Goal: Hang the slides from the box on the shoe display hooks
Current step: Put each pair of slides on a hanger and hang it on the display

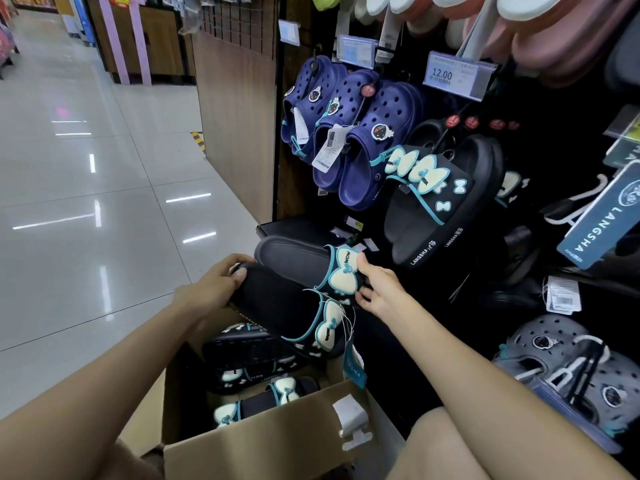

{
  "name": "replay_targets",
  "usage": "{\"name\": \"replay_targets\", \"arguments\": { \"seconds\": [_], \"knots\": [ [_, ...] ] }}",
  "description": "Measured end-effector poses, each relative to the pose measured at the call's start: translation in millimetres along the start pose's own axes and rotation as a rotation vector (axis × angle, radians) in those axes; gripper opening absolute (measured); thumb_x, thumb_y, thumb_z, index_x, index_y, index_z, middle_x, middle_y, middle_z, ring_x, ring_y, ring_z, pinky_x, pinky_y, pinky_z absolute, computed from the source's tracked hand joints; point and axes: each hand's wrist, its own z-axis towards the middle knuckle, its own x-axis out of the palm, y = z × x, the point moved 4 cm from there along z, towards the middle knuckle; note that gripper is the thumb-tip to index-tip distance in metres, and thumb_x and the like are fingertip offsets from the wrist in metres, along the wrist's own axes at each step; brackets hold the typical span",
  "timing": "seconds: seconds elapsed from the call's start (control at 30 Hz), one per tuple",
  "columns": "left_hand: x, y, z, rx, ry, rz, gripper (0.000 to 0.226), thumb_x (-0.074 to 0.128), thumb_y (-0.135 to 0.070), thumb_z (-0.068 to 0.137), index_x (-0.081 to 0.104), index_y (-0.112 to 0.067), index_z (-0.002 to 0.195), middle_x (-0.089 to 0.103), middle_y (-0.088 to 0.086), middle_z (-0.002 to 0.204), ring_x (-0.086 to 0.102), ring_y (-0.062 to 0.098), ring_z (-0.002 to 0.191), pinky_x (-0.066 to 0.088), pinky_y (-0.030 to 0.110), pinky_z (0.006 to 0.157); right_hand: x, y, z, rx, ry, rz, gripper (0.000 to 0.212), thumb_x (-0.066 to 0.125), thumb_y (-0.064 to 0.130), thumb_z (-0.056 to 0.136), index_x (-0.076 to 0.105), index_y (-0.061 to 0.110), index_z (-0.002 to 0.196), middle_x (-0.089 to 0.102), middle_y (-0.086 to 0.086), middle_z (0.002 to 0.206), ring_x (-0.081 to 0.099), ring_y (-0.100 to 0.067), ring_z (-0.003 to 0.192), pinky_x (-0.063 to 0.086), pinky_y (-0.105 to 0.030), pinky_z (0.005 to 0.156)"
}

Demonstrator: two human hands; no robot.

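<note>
Left hand [216, 287] gripping heel of my black bow-trimmed rubber slide pair [294, 289], right hand [375, 292] pinching strap, above near open cardboard box [263, 441]

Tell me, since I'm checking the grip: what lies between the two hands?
The head view shows the black slides, held by left hand and right hand.

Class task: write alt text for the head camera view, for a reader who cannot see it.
Two hands, left and right, hold a pair of black bow slides above an open cardboard box of more slides, beside hooks hung with matching slides and navy clogs.
</note>
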Motion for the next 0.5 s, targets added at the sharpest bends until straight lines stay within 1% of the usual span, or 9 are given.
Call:
{"name": "replay_targets", "arguments": {
  "seconds": [0.07, 0.13, 0.2, 0.27, 0.3, 0.33, 0.4, 0.43, 0.5],
  "knots": [
    [13, 3, 2, -0.019, 0.000, -0.022, 0.025, 0.036, -0.011, 0.105, 0.056, -0.014, 0.119, 0.060, 0.010, 0.101, 0.055, 0.017, 0.077, 0.050, 0.020, 0.048, -10, -3, 2, 0.031, -0.014, -0.010, 0.019, 0.062, 0.037, 0.096, 0.058, 0.018, 0.096, 0.062, 0.003, 0.091, 0.058, -0.013, 0.081, 0.044, -0.027, 0.066],
    [26, 8, 2, -0.041, 0.013, -0.045, 0.024, 0.037, -0.012, 0.106, 0.058, -0.020, 0.110, 0.061, 0.009, 0.096, 0.056, 0.020, 0.079, 0.055, 0.030, 0.062, -22, -6, 2, 0.065, -0.033, -0.044, 0.020, 0.063, 0.037, 0.096, 0.058, 0.017, 0.095, 0.063, 0.001, 0.094, 0.059, -0.015, 0.083, 0.046, -0.030, 0.072],
    [40, 15, 7, -0.044, 0.028, -0.043, 0.025, 0.037, -0.013, 0.105, 0.059, -0.025, 0.102, 0.061, 0.009, 0.097, 0.057, 0.023, 0.084, 0.054, 0.040, 0.076, -34, -10, 5, 0.095, -0.062, -0.092, 0.023, 0.065, 0.037, 0.095, 0.056, 0.016, 0.092, 0.063, -0.003, 0.104, 0.060, -0.021, 0.095, 0.047, -0.034, 0.077],
    [54, 24, 8, -0.035, 0.044, -0.013, 0.027, 0.036, -0.011, 0.105, 0.058, -0.026, 0.099, 0.061, 0.008, 0.097, 0.056, 0.021, 0.083, 0.051, 0.036, 0.072, -45, -13, 8, 0.127, -0.085, -0.122, 0.026, 0.067, 0.038, 0.093, 0.055, 0.015, 0.098, 0.062, -0.005, 0.116, 0.058, -0.023, 0.101, 0.047, -0.034, 0.070],
    [60, 29, 9, -0.038, 0.044, -0.009, 0.028, 0.037, -0.011, 0.105, 0.059, -0.028, 0.098, 0.062, 0.008, 0.098, 0.057, 0.020, 0.084, 0.051, 0.034, 0.072, -50, -14, 9, 0.140, -0.088, -0.132, 0.029, 0.067, 0.039, 0.093, 0.054, 0.016, 0.105, 0.062, -0.005, 0.117, 0.060, -0.022, 0.096, 0.046, -0.033, 0.066],
    [66, 35, 10, -0.044, 0.039, -0.001, 0.031, 0.038, -0.013, 0.104, 0.060, -0.033, 0.096, 0.064, 0.007, 0.101, 0.059, 0.022, 0.088, 0.053, 0.037, 0.077, -55, -15, 10, 0.148, -0.089, -0.142, 0.031, 0.066, 0.038, 0.093, 0.053, 0.016, 0.111, 0.064, -0.004, 0.112, 0.061, -0.020, 0.089, 0.046, -0.033, 0.066],
    [76, 47, 11, -0.071, 0.020, 0.023, 0.032, 0.041, -0.017, 0.103, 0.061, -0.040, 0.094, 0.065, 0.007, 0.104, 0.061, 0.027, 0.096, 0.053, 0.042, 0.086, -66, -15, 13, 0.162, -0.098, -0.155, 0.034, 0.065, 0.036, 0.094, 0.051, 0.015, 0.118, 0.064, -0.002, 0.097, 0.059, -0.018, 0.079, 0.046, -0.034, 0.074],
    [81, 51, 10, -0.088, 0.009, 0.029, 0.031, 0.041, -0.018, 0.103, 0.061, -0.040, 0.096, 0.065, 0.007, 0.105, 0.061, 0.028, 0.097, 0.051, 0.041, 0.086, -71, -15, 15, 0.170, -0.102, -0.164, 0.037, 0.066, 0.035, 0.094, 0.051, 0.015, 0.121, 0.063, -0.002, 0.093, 0.059, -0.019, 0.077, 0.046, -0.036, 0.077],
    [94, 61, 6, -0.099, -0.023, 0.029, 0.026, 0.040, -0.016, 0.103, 0.061, -0.032, 0.105, 0.064, 0.007, 0.106, 0.059, 0.025, 0.096, 0.050, 0.039, 0.082, -79, -16, 19, 0.184, -0.105, -0.191, 0.040, 0.067, 0.035, 0.094, 0.051, 0.014, 0.125, 0.062, -0.002, 0.093, 0.058, -0.020, 0.078, 0.045, -0.037, 0.080]
  ]
}}
